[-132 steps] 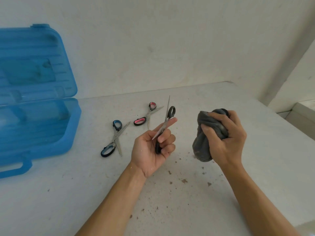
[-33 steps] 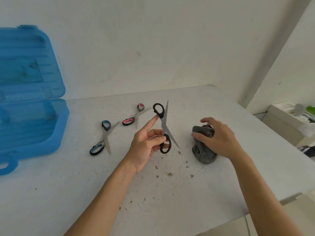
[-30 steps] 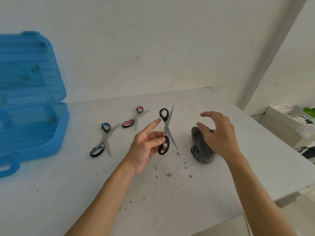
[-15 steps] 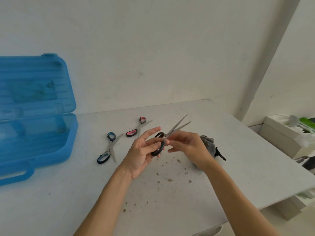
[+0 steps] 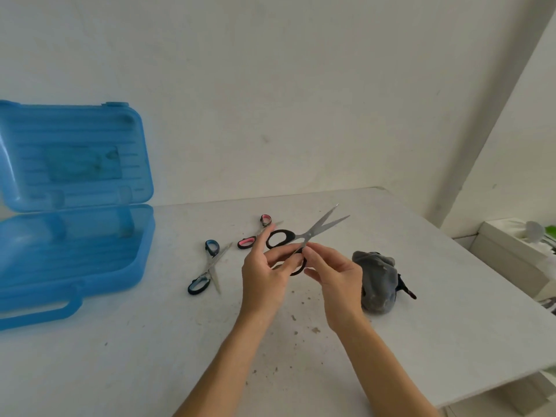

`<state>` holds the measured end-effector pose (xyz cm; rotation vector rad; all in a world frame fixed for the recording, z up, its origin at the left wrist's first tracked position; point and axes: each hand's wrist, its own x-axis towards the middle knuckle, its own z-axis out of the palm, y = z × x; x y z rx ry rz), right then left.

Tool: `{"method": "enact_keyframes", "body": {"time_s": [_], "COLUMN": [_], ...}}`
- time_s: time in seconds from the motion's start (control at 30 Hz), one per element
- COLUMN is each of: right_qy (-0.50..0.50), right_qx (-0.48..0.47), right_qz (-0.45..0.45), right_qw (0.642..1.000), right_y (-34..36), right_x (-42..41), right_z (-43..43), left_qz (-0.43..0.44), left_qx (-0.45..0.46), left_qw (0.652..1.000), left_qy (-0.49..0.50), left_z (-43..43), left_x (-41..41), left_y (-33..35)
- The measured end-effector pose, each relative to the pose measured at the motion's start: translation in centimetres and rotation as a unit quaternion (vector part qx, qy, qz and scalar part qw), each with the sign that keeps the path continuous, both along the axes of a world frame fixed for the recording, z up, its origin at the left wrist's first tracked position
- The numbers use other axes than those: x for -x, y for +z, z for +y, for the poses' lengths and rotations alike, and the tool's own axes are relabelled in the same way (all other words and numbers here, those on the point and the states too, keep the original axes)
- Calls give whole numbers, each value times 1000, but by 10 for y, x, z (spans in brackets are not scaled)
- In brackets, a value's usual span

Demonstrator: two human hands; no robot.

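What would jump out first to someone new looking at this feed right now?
The black-handled scissors stand out first: the left hand and right hand hold them up mid-frame, blades slightly parted and pointing up toward the wall. Next comes the big open blue case at the left of the table. A crumpled grey cloth lies just right of the hands, and blue-handled scissors and pink-handled scissors lie beyond them.

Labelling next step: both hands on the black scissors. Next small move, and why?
Probably close the black scissors: left hand and right hand hold them with blade tips slightly apart, the grey cloth lies aside, the blue case stands open.
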<state>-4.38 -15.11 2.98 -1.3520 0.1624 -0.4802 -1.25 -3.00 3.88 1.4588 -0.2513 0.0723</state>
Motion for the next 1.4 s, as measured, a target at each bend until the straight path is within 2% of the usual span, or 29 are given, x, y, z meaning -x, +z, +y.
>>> {"method": "enact_keyframes", "body": {"time_s": [0.17,0.3,0.47,0.6,0.7,0.83,0.93,1.03,1.13,1.2,1.3,1.4], "right_qy": [-47,-56,-18,19,5,-30,-34,-20,5,16,52,83], "right_qx": [29,-5,-49,12,60,58,75,50,21,39,105,223], "right_qz": [24,44,34,33,34,54,73,88,96,89,61,31], "right_qw": [998,997,998,999,998,996,994,995,995,995,991,971], "right_y": [5,6,7,8,12,13,11,12,16,19,33,56], "right_x": [-8,-15,-20,-23,-23,-21,-21,-26,-36,-45,-60,-83], "right_z": [1,-5,-24,-30,-26,-16,-4,5,16,26,52,92], "left_qz": [34,63,86,95,97,96,71,42,2,-33,-78,-95], "left_qx": [22,36,-36,3,18,39,17,-18,-110,-167,-223,-290], "left_qw": [999,995,994,994,994,994,997,999,993,985,964,908], "left_qy": [-20,-65,-55,-54,-54,-17,-15,-18,-38,-8,122,287], "left_z": [0,5,23,25,23,23,24,30,56,89,159,236], "left_x": [-3,-8,-18,-23,-23,-25,-23,-21,-26,-33,-44,-53], "left_y": [-4,2,1,-3,-5,-7,-7,0,18,30,40,29]}}
